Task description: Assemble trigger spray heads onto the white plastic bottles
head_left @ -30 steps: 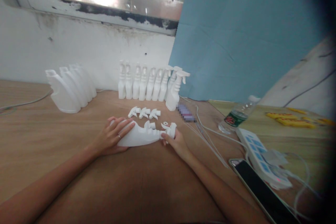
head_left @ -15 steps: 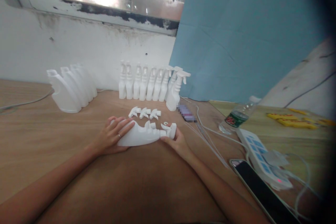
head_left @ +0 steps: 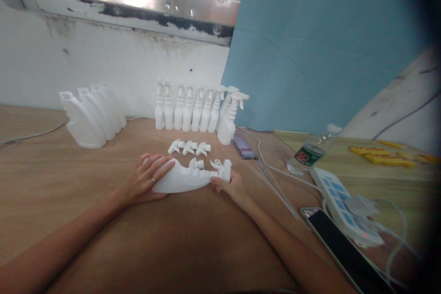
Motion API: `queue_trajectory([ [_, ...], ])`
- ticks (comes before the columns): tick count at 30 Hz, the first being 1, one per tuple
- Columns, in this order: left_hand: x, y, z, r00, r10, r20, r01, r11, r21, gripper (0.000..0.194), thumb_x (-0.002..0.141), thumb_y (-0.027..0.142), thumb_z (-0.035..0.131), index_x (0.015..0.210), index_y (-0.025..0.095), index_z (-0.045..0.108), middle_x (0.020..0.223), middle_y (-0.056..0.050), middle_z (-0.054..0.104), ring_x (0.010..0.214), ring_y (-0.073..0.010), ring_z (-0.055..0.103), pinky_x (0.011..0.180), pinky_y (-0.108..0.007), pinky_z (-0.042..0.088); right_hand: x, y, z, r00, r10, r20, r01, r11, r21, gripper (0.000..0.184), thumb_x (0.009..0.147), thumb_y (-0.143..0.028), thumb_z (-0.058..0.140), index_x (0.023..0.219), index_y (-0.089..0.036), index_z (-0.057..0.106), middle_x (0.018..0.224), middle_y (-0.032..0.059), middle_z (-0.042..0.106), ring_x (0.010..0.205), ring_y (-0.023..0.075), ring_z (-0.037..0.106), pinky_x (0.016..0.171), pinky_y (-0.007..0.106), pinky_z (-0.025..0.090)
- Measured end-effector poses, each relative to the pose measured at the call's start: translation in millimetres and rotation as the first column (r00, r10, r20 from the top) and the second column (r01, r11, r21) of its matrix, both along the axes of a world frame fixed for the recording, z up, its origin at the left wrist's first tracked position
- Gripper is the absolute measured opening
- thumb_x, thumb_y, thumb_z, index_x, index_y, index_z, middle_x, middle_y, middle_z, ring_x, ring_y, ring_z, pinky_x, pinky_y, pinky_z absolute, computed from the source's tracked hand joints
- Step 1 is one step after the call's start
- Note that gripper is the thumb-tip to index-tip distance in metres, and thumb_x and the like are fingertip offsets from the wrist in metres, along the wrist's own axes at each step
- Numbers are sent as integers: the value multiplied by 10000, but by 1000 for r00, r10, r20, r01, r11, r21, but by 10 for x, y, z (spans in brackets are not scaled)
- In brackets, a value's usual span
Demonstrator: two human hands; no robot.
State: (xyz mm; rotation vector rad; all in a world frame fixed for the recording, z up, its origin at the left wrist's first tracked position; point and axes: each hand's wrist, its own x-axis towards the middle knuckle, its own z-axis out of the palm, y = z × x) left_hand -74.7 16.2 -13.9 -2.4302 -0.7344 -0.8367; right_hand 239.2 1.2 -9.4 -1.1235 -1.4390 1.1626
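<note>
A white spray bottle (head_left: pixel 188 179) lies on its side on the wooden table, its neck toward the right. My left hand (head_left: pixel 148 179) is wrapped around its base end; a ring is on one finger. At the neck, my right hand (head_left: pixel 234 188) grips the white trigger sprayer head (head_left: pixel 225 171), which sits on the bottle's mouth; whether it is fully seated I cannot tell. Just behind the bottle are several loose trigger heads (head_left: pixel 189 148), one of them partly hidden by the bottle.
Finished-looking spray bottles (head_left: pixel 200 110) stand in a row by the wall. Bottles without heads (head_left: pixel 84 121) stand at the left. On the right are a plastic drink bottle (head_left: pixel 310 152), a power strip (head_left: pixel 344 206), a phone (head_left: pixel 344 248), cables and yellow packets (head_left: pixel 382 157).
My right hand's fingers have shifted around the sprayer head and neck, and the head has turned slightly. The left hand keeps its hold on the bottle.
</note>
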Motion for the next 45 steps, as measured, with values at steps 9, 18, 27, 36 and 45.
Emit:
queue_trajectory([
  [9, 31, -56, 12, 999, 37, -33, -38, 999, -30, 820, 803, 463, 607, 1477, 153, 258, 1353, -186, 515, 1195, -356, 480, 1023, -549, 275, -47, -44, -34, 994, -63, -92, 58, 997, -55, 408, 650, -473, 765, 850, -157, 602, 537, -20, 627, 395, 106, 498, 400, 233, 402],
  [18, 855, -446, 213, 978, 149, -143, -170, 975, -145, 569, 933, 367, 449, 1445, 159, 313, 1206, -149, 602, 1026, -286, 569, 946, -479, 367, -300, -191, -77, 991, 134, -25, -135, 989, -61, 370, 646, -432, 767, 841, -168, 596, 567, -33, 616, 467, 114, 533, 465, 237, 436],
  [27, 789, -375, 63, 998, 32, -53, -39, 990, -134, 403, 925, 362, 490, 1210, 80, 532, 914, -119, 664, 825, -240, 603, 765, -393, 453, -365, -289, -128, 980, 197, 22, -195, 978, -71, 300, 670, -398, 758, 797, -182, 592, 588, -38, 607, 508, 120, 533, 502, 238, 428],
  [36, 564, -366, 475, 988, 144, 63, -138, 985, -102, 621, 880, 366, 544, 1443, 201, 340, 1338, -128, 526, 1198, -324, 477, 1035, -536, 314, 73, -28, 66, 995, -58, -79, 73, 978, 193, 392, 673, -383, 776, 990, -186, 656, 1017, 70, 688, 904, 245, 620, 787, 338, 498],
  [45, 617, 233, 748, 964, 163, 212, -97, 952, -290, 514, 900, 283, 516, 1397, 231, 394, 1272, -85, 578, 1129, -251, 565, 952, -384, 463, 536, 310, 247, 975, -181, -127, 213, 922, 323, 585, 801, -434, 632, 1322, -278, 416, 1067, 53, 613, 678, 152, 593, 620, 293, 491],
])
